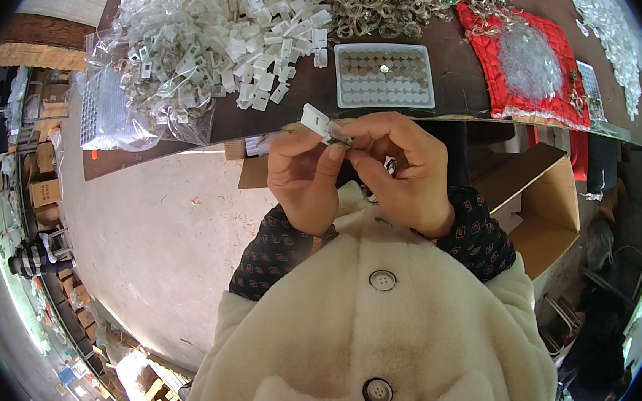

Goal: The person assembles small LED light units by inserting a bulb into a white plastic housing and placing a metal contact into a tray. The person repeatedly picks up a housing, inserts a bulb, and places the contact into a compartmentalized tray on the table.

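Just past the table's front edge, both hands meet in front of my chest. A small white plastic case [314, 119] is pinched between the thumb and fingers of my left hand [304, 180]. My right hand [409, 174] is closed in a pinch at the case's near end. What its fingertips hold there is too small to make out. Beyond my hands stands a shallow white tray [338, 80] with rows of small round discs that look like button cells. One shinier disc lies on top of them.
A large heap of similar white cases [223, 9] covers the table's left side. Bundles of coiled wire [399, 5] lie at the back. To the right, a red cloth [477, 31] bears a tangle of clear strands [530, 62]. Below the table's right side stands an open cardboard box [545, 212].
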Demonstrator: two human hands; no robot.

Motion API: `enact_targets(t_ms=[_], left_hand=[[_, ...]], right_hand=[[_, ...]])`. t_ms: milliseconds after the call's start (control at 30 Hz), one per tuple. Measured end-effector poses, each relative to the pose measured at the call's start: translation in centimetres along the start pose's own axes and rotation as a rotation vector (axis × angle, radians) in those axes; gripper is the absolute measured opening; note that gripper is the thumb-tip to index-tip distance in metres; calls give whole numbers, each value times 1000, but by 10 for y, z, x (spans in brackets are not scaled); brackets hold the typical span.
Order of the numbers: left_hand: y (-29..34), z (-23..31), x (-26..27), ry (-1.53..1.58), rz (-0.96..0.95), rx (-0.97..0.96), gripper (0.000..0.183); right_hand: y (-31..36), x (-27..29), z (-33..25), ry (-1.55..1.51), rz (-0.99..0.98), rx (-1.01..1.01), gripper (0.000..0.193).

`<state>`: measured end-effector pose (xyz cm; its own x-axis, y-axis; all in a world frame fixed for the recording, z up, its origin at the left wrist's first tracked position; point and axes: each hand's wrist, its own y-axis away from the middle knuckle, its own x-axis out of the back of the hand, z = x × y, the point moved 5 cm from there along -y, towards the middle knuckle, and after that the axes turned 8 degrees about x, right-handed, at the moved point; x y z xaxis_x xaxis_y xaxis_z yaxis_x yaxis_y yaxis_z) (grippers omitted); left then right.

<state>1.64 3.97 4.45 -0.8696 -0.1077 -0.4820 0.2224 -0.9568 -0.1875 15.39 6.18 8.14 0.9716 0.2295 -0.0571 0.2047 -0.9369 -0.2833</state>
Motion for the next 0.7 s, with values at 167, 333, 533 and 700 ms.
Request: enact_targets(t_ms=[167,333,533,700], left_hand=[[1,1,1,-21,-39,-50,24],[-2,0,5,46,-130,-21,27],[1,-11,11,246,-51,186,18],[-1,-20,11,237,-26,210,15]], right_hand=[[-1,2,-4,-21,-3,-38,29],[-8,5,6,-289,-53,-271,21],[-6,1,20,-390,-100,-370,22],[1,-3,9,51,-79,64,26]])
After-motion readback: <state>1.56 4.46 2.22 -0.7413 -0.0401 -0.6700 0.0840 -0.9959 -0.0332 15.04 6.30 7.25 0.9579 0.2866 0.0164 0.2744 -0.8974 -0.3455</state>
